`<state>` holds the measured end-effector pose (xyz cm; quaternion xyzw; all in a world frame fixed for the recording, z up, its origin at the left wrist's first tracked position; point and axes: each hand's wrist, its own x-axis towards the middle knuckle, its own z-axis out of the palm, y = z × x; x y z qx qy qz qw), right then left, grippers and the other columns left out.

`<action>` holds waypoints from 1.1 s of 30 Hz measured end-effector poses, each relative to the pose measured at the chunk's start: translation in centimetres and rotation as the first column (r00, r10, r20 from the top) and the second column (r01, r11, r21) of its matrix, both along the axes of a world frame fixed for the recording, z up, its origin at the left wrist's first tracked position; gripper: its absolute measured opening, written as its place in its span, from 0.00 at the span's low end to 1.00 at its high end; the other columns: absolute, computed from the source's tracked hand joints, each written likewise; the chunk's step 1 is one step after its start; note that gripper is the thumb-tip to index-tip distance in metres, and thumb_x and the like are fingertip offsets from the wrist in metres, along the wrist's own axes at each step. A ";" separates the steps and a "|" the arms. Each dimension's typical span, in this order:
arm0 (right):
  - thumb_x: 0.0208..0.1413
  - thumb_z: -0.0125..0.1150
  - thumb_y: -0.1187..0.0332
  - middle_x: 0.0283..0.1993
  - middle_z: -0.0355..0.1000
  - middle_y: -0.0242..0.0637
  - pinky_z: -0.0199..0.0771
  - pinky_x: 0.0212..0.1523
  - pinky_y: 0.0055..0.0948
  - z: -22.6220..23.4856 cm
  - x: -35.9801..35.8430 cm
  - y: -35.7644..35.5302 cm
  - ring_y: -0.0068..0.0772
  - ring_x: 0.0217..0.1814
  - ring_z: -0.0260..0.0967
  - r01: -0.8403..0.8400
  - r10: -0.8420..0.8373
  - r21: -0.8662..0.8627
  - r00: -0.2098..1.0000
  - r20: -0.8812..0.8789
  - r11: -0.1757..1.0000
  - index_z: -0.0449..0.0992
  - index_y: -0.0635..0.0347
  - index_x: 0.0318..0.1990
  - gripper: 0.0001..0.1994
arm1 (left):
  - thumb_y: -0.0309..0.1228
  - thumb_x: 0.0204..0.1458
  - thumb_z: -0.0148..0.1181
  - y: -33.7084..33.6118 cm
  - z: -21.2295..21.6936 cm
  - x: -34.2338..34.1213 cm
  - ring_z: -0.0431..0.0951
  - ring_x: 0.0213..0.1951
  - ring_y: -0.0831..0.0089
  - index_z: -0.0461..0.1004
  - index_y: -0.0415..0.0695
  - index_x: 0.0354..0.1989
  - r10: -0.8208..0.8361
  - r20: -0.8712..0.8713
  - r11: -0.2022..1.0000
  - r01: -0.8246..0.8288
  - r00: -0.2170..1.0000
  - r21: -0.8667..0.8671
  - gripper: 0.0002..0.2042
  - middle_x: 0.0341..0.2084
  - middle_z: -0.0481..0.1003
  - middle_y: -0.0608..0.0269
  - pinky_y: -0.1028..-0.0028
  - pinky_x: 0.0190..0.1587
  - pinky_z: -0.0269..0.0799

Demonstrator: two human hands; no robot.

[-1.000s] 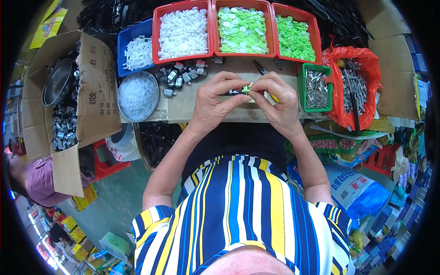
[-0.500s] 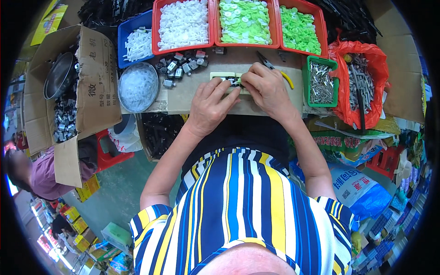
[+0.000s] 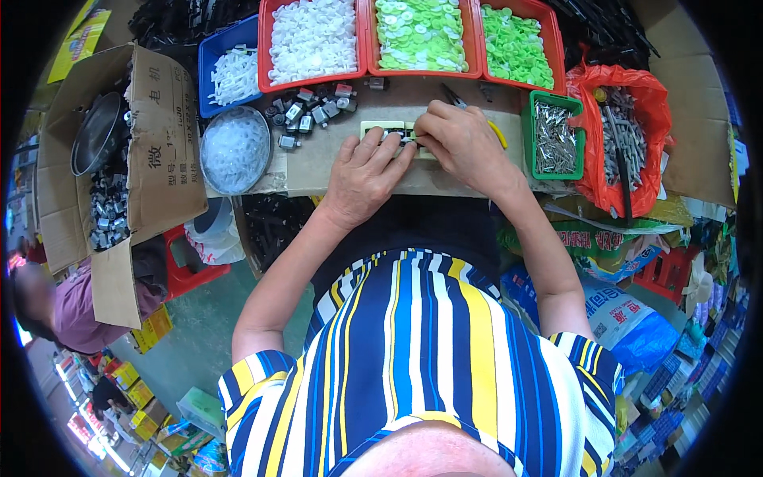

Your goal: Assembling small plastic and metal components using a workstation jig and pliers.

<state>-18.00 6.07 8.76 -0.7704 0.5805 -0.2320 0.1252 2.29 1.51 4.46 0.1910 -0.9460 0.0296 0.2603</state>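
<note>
A pale cream plastic block [image 3: 387, 125] with small dark and metallic parts inside lies on the board in front of me. My left hand [image 3: 362, 178] grips its near left side, fingers bent over the edge and fingertips close to the inner parts. At the block's right end, my right hand [image 3: 461, 146] is closed in a pinch, knuckles raised. Whatever sits between those fingertips is hidden by the hand. Pliers with yellow handles [image 3: 498, 135] lie just beyond the right hand, partly covered by it. Small silver motors [image 3: 306, 111] are heaped to the left of the block.
Red bins of white parts [image 3: 313, 44] and green discs [image 3: 421, 36] line the back. A blue bin [image 3: 232, 75] and a round dish [image 3: 236, 151] stand left, by a motor carton [image 3: 163, 143]. On the right are a green basket of metal pins [image 3: 555, 139] and a red bag [image 3: 656, 119].
My right hand has tilted and shifted slightly left over the block, covering more of its right end. The left hand stays on the block. The whole view has shifted a little.
</note>
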 end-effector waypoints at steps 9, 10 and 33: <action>0.45 0.62 0.75 0.34 0.69 0.39 0.67 0.37 0.40 -0.5 0.0 0.8 0.43 0.39 0.71 -0.025 0.024 -0.074 1.000 -0.017 0.997 0.79 0.61 0.40 0.11 | 0.31 0.48 0.57 -0.1 -0.1 0.1 0.72 0.52 0.63 0.77 0.47 0.49 -0.015 0.023 0.999 0.017 1.000 -0.050 0.17 0.45 0.73 0.63 0.62 0.51 0.60; 0.45 0.62 0.75 0.34 0.69 0.39 0.67 0.37 0.40 -0.6 0.2 1.0 0.42 0.39 0.71 -0.031 0.028 -0.087 0.999 -0.039 0.996 0.79 0.62 0.40 0.12 | 0.31 0.48 0.58 -0.1 -0.1 0.1 0.72 0.52 0.63 0.77 0.47 0.49 -0.019 0.024 0.999 0.020 1.000 -0.036 0.17 0.45 0.73 0.63 0.62 0.51 0.60; 0.48 0.50 0.81 0.45 0.75 0.50 0.71 0.54 0.42 0.6 -28.6 9.6 0.54 0.50 0.73 0.653 -0.674 -0.172 0.698 -0.243 0.738 0.78 0.64 0.41 0.14 | 0.33 0.48 0.68 -0.1 1.7 -0.1 0.71 0.52 0.58 0.79 0.45 0.46 -0.024 -0.020 0.982 0.027 1.000 0.188 0.16 0.43 0.73 0.58 0.61 0.49 0.63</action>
